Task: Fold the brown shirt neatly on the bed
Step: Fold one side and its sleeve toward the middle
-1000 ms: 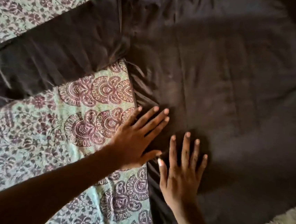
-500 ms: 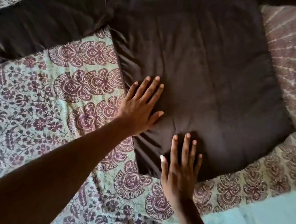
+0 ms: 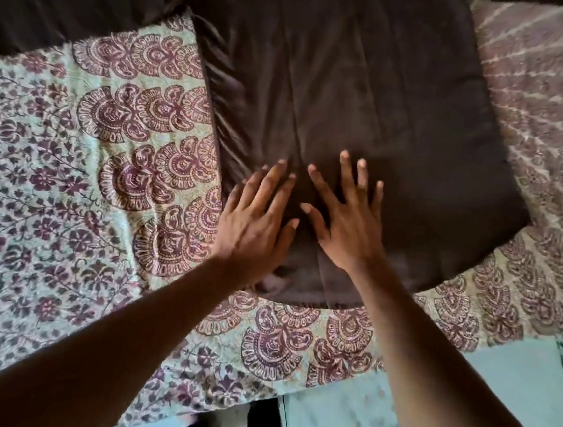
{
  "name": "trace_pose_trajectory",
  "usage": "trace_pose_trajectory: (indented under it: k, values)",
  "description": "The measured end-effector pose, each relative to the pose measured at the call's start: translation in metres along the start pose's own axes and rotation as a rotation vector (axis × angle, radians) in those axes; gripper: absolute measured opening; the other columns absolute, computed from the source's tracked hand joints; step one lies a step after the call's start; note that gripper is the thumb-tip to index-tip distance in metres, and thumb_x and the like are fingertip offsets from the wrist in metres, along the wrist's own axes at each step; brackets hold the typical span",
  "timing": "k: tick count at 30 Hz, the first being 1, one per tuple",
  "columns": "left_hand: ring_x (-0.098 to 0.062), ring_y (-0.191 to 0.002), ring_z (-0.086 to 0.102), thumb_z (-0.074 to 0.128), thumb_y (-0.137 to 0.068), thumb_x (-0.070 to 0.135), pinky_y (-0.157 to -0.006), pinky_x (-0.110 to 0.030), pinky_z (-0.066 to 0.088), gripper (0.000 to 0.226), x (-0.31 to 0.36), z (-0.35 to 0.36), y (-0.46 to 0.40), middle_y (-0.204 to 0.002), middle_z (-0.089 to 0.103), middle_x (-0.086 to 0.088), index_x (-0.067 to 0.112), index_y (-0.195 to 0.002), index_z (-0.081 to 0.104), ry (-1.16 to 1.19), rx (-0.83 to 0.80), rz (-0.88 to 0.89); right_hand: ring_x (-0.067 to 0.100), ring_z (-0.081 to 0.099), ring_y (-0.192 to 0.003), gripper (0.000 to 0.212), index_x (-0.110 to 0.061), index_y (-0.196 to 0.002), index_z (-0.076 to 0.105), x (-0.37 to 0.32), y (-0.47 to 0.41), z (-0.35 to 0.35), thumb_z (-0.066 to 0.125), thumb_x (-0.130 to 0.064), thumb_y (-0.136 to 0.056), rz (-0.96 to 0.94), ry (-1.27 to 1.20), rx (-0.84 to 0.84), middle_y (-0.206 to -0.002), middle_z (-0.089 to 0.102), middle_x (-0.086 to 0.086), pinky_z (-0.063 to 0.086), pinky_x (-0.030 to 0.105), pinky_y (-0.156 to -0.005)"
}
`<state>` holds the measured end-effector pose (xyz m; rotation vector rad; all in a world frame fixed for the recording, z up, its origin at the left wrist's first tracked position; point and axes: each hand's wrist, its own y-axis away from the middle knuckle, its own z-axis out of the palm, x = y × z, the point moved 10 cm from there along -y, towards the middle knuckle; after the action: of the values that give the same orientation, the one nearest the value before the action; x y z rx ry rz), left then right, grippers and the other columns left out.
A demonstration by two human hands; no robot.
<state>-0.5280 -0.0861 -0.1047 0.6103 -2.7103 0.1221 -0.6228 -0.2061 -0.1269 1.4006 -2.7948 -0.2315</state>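
Across the middle and top of the frame, the brown shirt (image 3: 370,94) is lying flat on the bed (image 3: 71,165), which is wearing a flowery cover. It looks like the body of the shirt is already making a tidy block shape, with straight edges on the right and at the bottom. One sleeve (image 3: 70,3) is sticking out toward the upper left of the frame, so I think that part is still waiting to be folded in. More folds are probably coming after that, so the job looks only partly done.

Near the lower middle of the shirt, both hands are pressing down flat. The left hand (image 3: 255,224) is resting on the shirt's left edge with straight, spread fingers, holding nothing. The right hand (image 3: 348,219) is lying just beside it, also flat and spread, gripping nothing. They seem to be smoothing the cloth.

Some things are hard to see. The top of the shirt is running off the upper edge of the frame, so the collar and the other sleeve are hidden. Small bumps under the left palm are too dark to make out.
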Motion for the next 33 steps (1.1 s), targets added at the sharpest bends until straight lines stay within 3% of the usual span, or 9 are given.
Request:
trace_pose_trajectory:
  k: [3, 7, 10, 14, 18, 21, 26, 30, 33]
  values:
    - [-0.028, -0.159, 0.014, 0.043, -0.097, 0.059, -0.125, -0.051, 0.022, 0.078, -0.003, 0.018, -0.017, -0.173, 0.011, -0.004, 0.022, -0.163, 0.023, -0.123, -0.094, 0.006, 0.029, 0.007, -0.161, 0.064, -0.052, -0.160, 0.016, 0.056, 0.004, 0.000, 0.026, -0.073, -0.100, -0.015, 0.067, -0.010, -0.175, 0.002, 0.001, 0.018, 0.065, -0.122]
    - [-0.027, -0.160, 0.004, 0.039, -0.094, 0.069, -0.126, -0.053, 0.015, 0.087, 0.003, 0.023, 0.015, -0.173, 0.001, -0.003, 0.025, -0.165, 0.013, -0.197, -0.131, 0.010, 0.034, 0.012, -0.159, 0.074, -0.050, -0.160, 0.019, 0.182, 0.056, -0.009, 0.016, -0.082, -0.093, 0.465, -0.074, 0.044, -0.174, 0.008, 0.004, 0.021, 0.068, -0.121]
    - [-0.030, -0.160, 0.008, 0.045, -0.090, 0.071, -0.125, -0.056, 0.016, 0.090, 0.012, 0.022, 0.040, -0.173, 0.004, -0.003, 0.025, -0.164, 0.020, -0.196, -0.143, 0.007, 0.039, 0.004, -0.159, 0.090, -0.043, -0.162, 0.017, 0.226, 0.084, -0.010, 0.003, -0.089, -0.086, 0.692, -0.161, 0.048, -0.173, 0.005, 0.014, 0.018, 0.070, -0.120]
    - [-0.029, -0.158, 0.019, 0.045, -0.094, 0.066, -0.124, -0.056, 0.021, 0.081, 0.027, 0.007, 0.020, -0.173, 0.012, -0.004, 0.023, -0.161, 0.029, -0.156, -0.059, -0.030, 0.040, 0.007, -0.159, 0.076, -0.036, -0.163, 0.020, 0.184, 0.057, -0.031, 0.028, -0.076, -0.099, 0.446, -0.056, 0.153, -0.173, 0.006, 0.016, 0.019, 0.067, -0.121]
    - [-0.027, -0.159, 0.012, 0.042, -0.090, 0.075, -0.123, -0.059, 0.019, 0.089, 0.037, 0.026, 0.004, -0.173, 0.005, -0.002, 0.030, -0.164, 0.019, -0.219, -0.129, 0.008, 0.038, 0.003, -0.160, 0.077, -0.045, -0.161, 0.019, 0.096, 0.048, -0.012, 0.036, -0.079, -0.095, 0.067, -0.051, 0.008, -0.174, -0.001, 0.009, 0.019, 0.065, -0.122]
    - [-0.030, -0.160, 0.006, 0.037, -0.086, 0.084, -0.122, -0.062, 0.018, 0.097, 0.041, 0.033, 0.024, -0.174, 0.002, -0.002, 0.030, -0.164, 0.015, -0.260, -0.191, 0.048, 0.034, -0.003, -0.160, 0.088, -0.048, -0.161, 0.013, 0.065, 0.089, 0.002, 0.038, -0.087, -0.086, 0.086, -0.036, -0.089, -0.174, -0.006, 0.006, 0.010, 0.064, -0.123]
    - [-0.029, -0.159, 0.013, 0.041, -0.084, 0.085, -0.123, -0.059, 0.020, 0.101, 0.049, 0.029, 0.064, -0.173, 0.009, -0.001, 0.024, -0.163, 0.024, -0.193, -0.207, 0.130, 0.031, -0.003, -0.161, 0.093, -0.045, -0.162, 0.016, 0.061, 0.125, -0.001, 0.042, -0.088, -0.084, 0.055, -0.113, -0.096, -0.174, -0.006, 0.008, 0.015, 0.065, -0.123]
    - [-0.028, -0.158, 0.019, 0.043, -0.097, 0.064, -0.124, -0.051, 0.025, 0.078, 0.024, 0.008, 0.034, -0.172, 0.014, -0.003, 0.023, -0.162, 0.028, -0.152, -0.051, -0.001, 0.039, -0.001, -0.160, 0.087, -0.043, -0.163, 0.015, 0.093, 0.090, -0.013, 0.037, -0.084, -0.090, 0.199, -0.126, -0.008, -0.173, -0.002, 0.014, 0.013, 0.064, -0.124]
    - [-0.027, -0.160, 0.010, 0.037, -0.098, 0.065, -0.124, -0.052, 0.022, 0.081, 0.008, 0.016, 0.029, -0.173, 0.006, -0.004, 0.021, -0.164, 0.019, -0.232, -0.104, -0.040, 0.042, 0.000, -0.159, 0.086, -0.041, -0.163, 0.017, 0.087, 0.081, -0.003, 0.036, -0.083, -0.090, 0.242, -0.114, -0.023, -0.172, -0.001, 0.019, 0.012, 0.064, -0.124]
